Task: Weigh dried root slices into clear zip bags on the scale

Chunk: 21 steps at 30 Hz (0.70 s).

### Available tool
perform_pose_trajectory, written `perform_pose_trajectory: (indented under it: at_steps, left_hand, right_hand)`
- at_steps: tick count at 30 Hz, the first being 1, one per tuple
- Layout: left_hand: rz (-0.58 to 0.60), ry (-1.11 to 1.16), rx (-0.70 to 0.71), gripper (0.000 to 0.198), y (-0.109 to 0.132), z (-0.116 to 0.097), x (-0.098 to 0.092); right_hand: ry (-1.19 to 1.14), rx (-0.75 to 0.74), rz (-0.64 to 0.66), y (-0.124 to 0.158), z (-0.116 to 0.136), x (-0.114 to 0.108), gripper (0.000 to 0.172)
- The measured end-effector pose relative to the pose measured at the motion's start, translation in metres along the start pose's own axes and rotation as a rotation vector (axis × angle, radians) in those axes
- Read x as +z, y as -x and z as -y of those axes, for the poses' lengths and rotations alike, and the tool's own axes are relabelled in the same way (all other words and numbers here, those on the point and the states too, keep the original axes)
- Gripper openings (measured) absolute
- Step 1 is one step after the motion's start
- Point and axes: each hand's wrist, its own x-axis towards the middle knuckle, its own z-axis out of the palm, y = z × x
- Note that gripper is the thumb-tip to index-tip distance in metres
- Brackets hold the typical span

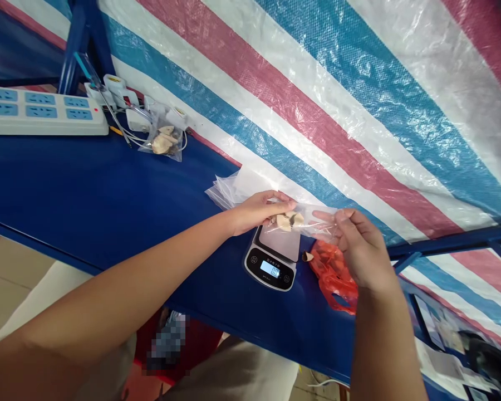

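Note:
Between my hands, a clear plastic bag (308, 224) with several pale, dark-edged dried slices inside is stretched out above a digital kitchen scale (271, 270). My left hand (256, 213) pinches the bag's left end, thumb on top. At the other end, my right hand (357, 236) grips the bag between thumb and fingers. The scale's lit display seems to read 0.0. A red plastic bag (334, 275) lies to the right of the scale, with one loose dark-edged slice (307, 257) beside it. Behind my left hand rest several flat clear bags (227, 189).
A white power strip (45, 111) lies at the far left of the blue table (108, 189). Near it are plugs, cables and another filled clear bag (166, 140). A striped tarp (275, 94) hangs along the table's back edge. Dark equipment (484, 356) stands at the lower right.

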Motion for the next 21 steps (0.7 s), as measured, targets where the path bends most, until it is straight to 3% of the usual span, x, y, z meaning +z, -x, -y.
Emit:
perform_pose_trajectory:
  at_steps: [4, 9, 13, 17, 21]
  left_hand:
    - [-0.092, -0.082, -0.017, 0.047, -0.003, 0.002, 0.001]
    - [-0.07, -0.177, -0.047, 0.049, -0.003, 0.006, 0.001]
    - [-0.06, -0.106, -0.031, 0.043, -0.005, 0.009, 0.001]
    - [-0.122, 0.009, 0.01, 0.041, -0.009, 0.013, 0.0]
    - [-0.133, 0.028, 0.045, 0.035, -0.01, 0.014, -0.001]
  right_hand:
    - [-0.11, 0.04, -0.038, 0.008, -0.021, 0.006, 0.031]
    - [-0.18, 0.065, -0.04, 0.014, -0.035, 0.004, 0.03]
    - [-0.137, 0.089, 0.053, 0.019, -0.034, 0.002, 0.029]
    - [-0.131, 0.11, 0.177, 0.023, -0.029, 0.0, 0.031]
    - [-0.052, 0.077, 0.174, 0.024, -0.025, -0.004, 0.034]
